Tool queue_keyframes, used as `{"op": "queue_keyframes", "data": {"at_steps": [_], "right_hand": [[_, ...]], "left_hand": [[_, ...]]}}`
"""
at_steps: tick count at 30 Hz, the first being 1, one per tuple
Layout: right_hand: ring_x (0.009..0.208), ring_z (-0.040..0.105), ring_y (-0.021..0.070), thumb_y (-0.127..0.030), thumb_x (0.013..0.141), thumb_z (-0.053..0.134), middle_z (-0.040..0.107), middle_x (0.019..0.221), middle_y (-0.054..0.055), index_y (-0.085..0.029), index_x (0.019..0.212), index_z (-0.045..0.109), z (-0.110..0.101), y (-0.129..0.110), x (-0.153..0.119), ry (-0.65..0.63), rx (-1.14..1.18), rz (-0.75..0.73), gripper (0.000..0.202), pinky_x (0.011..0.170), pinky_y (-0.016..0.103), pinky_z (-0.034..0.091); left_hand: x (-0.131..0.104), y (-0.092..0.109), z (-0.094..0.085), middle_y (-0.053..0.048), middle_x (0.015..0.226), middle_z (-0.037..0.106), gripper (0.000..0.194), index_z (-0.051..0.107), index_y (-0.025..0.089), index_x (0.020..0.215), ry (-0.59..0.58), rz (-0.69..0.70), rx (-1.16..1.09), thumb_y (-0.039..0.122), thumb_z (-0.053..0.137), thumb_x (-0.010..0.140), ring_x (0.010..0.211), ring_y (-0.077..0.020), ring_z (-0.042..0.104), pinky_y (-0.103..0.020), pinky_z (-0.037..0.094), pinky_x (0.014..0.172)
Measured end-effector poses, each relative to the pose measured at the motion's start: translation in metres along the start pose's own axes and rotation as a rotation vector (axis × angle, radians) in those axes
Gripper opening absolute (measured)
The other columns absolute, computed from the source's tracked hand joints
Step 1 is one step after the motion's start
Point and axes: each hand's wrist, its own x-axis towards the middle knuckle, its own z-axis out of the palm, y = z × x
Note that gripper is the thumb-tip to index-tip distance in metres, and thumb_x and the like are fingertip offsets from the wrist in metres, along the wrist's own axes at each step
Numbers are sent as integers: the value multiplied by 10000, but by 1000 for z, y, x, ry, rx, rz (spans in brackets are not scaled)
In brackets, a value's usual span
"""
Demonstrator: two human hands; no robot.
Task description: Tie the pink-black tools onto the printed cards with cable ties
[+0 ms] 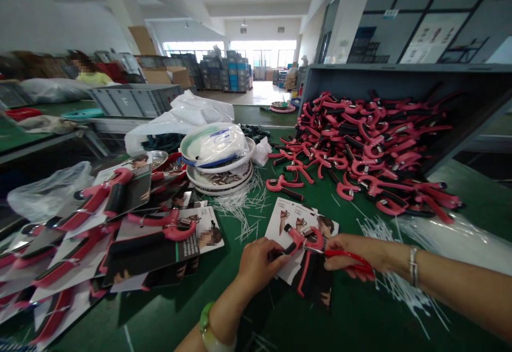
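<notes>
A pink-and-black hand grip strengthener [296, 239] lies on a printed backing card [276, 218] at the front middle of the green table. My left hand [256, 264] is closed on a black handle of the strengthener, thumb and fingers pinching it near the card's left edge. My right hand [346, 248] is wrapped round red-handled scissors [362, 266], their blades pointing left across the strengthener beside its spring. Whether the blades touch a white tie there is too small to tell. Part of the card is hidden beneath the strengthener and my hands.
Carded strengtheners [160, 234] are piled at left. A grey crate [400, 68] on its side spills loose strengtheners [368, 144] at right. Stacked round trays [218, 181] hold metal parts. White plastic ties [400, 277] lie scattered by my right forearm. A person [92, 72] is at far left.
</notes>
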Motion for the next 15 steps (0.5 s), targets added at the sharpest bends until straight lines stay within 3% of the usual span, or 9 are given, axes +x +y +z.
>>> {"op": "queue_keyframes", "data": {"at_steps": [8,15], "right_hand": [[285,386,37,-579,718,629,507,431,-67,-184,787,491,6,-3,3,5,50,-2,424,274,123,264],[325,357,27,-503,741,632,442,456,-91,-184,818,470,17,2,-6,138,-57,-3,366,285,116,252]], "left_hand": [[1,-2,0,-11,760,645,304,687,233,871,-8,8,14,504,591,773,687,-153,569,-249,362,607],[0,2,-1,10,756,634,280,689,259,880,-26,-32,56,501,595,774,693,-141,559,-244,345,605]]}}
